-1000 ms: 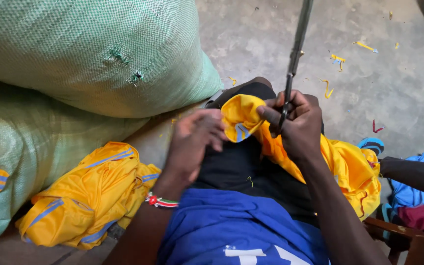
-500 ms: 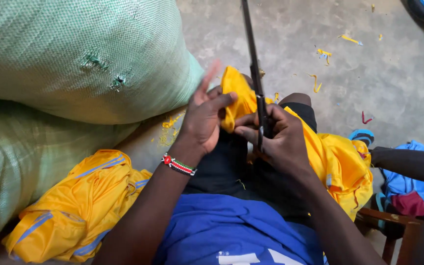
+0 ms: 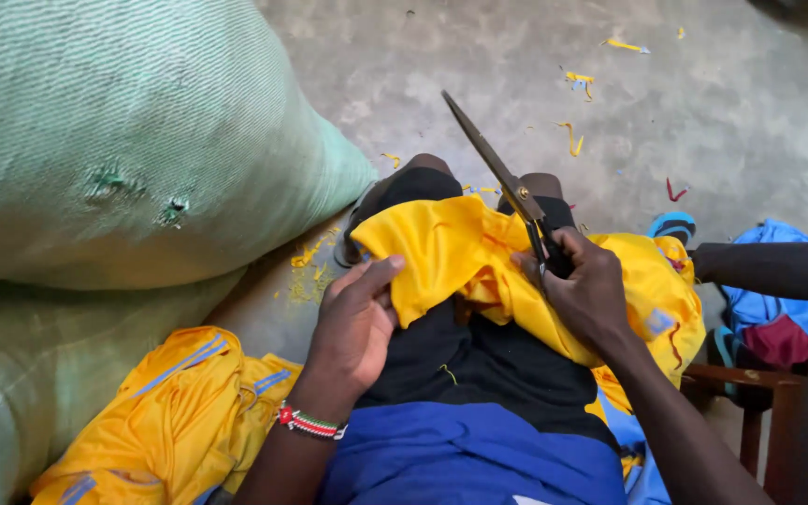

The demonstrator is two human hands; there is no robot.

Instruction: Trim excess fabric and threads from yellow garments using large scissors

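A yellow garment (image 3: 460,257) lies across my lap over black shorts. My right hand (image 3: 586,290) grips the handles of long black scissors (image 3: 497,173), whose closed blades point up and to the far left above the cloth. My left hand (image 3: 353,323) rests open on my left thigh, fingers touching the near edge of the yellow garment; a beaded wristband sits on that wrist.
Two large green woven sacks (image 3: 114,140) are stacked at my left. A pile of yellow garments with blue stripes (image 3: 175,421) lies by my left side. Fabric scraps (image 3: 577,84) dot the concrete floor. A wooden seat with blue and red cloth (image 3: 769,318) stands at right.
The scissors have tilted from nearly upright to pointing far-left. My left hand has slid down off the cloth's top to its near edge, and the yellow garment is spread wider over my lap.
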